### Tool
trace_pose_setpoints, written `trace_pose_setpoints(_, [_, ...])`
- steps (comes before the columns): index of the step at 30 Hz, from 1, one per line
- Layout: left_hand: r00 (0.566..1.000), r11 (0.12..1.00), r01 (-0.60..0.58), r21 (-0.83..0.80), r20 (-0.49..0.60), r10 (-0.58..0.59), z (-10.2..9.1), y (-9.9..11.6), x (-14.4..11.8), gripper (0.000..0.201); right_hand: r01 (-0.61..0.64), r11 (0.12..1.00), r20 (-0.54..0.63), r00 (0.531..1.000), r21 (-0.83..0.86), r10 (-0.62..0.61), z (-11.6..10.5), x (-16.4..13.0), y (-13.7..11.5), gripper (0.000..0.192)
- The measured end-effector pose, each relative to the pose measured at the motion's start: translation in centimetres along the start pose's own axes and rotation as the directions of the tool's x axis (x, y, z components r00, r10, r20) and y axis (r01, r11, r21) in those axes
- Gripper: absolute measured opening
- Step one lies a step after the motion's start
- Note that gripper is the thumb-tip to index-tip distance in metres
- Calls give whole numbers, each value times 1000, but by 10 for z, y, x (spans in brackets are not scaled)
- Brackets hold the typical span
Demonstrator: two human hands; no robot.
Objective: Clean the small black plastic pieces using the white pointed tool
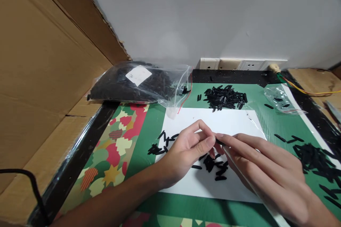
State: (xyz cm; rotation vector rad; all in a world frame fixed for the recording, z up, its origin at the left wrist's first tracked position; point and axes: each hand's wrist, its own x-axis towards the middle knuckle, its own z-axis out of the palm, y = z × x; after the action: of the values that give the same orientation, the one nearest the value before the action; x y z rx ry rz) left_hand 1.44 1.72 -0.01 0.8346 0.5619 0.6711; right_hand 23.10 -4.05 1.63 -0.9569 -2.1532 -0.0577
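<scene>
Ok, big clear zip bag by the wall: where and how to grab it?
I'd cradle the bulging, filled body of the zip bag, coming from the near side and above. It lies flat, and most of its weight likely sits in that dark bulge. I'd avoid the slack, flattened end with the red strip; I can't tell whether it's sealed.

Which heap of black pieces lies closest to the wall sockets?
The back heap, at the white sheet's far edge; the right-side heap and the sheet's scattered pieces lie farther off.

Small black piece [220, 142] held up, partly hidden; slim pale rod [275, 216] slanted beside
</scene>
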Motion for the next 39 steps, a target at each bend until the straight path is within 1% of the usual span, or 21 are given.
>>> trace_pose_setpoints(2, [1000,1000,-15,-23,-8,15,1,-1,0,24,-12,1000,-10,1000,-13,11,1,-1,-2,31])
trace_pose_setpoints(5, [999,998,-36,-59,-31,34,3,0,1,24,-29,1000,-76,997,-6,28,2,-1,-3,21])
trace_pose_setpoints(7, [998,996,-53,-65,-28,51,5,2,2,25,-59,998,-115,992,20,61,1,1,-2,23])
trace_pose_setpoints(10, [997,996,-65,-65,-37,62,7,4,2,24,-117,991,-116,986,58,123,-2,4,1,21])
trace_pose_setpoints(15, [994,995,-83,-53,-72,80,4,4,0,20,-95,991,-87,991,94,104,-4,9,1,22])
trace_pose_setpoints(20, [991,991,-118,-69,-79,113,2,4,0,19,-164,968,-160,967,191,196,5,6,0,27])
trace_pose_setpoints(22, [990,991,-113,-66,-88,107,2,5,1,19,-169,957,-148,967,236,207,6,5,1,28])
trace_pose_setpoints(26, [990,994,-104,-36,-101,100,1,5,0,20,-179,933,-122,966,314,226,6,4,1,21])
trace_pose_setpoints(30, [988,996,-93,-16,-128,90,1,5,0,25,-190,935,-133,962,300,238,9,4,-1,18])
trace_pose_setpoints(33, [987,997,-77,-6,-142,75,1,4,1,29,-206,930,-141,956,304,258,4,6,3,13])
trace_pose_setpoints(35, [986,998,-68,3,-154,68,1,4,1,30,-191,934,-72,972,302,223,-3,9,10,16])
trace_pose_setpoints(36, [985,998,-64,9,-158,64,1,4,1,31,-150,942,4,988,299,156,-7,10,14,15])
trace_pose_setpoints(37, [985,998,-59,13,-161,60,1,4,1,32,-74,948,136,990,310,33,-11,11,17,11])
trace_pose_setpoints(39, [986,999,-48,16,-160,50,1,4,1,33,-33,953,169,985,302,-20,-15,12,21,9])
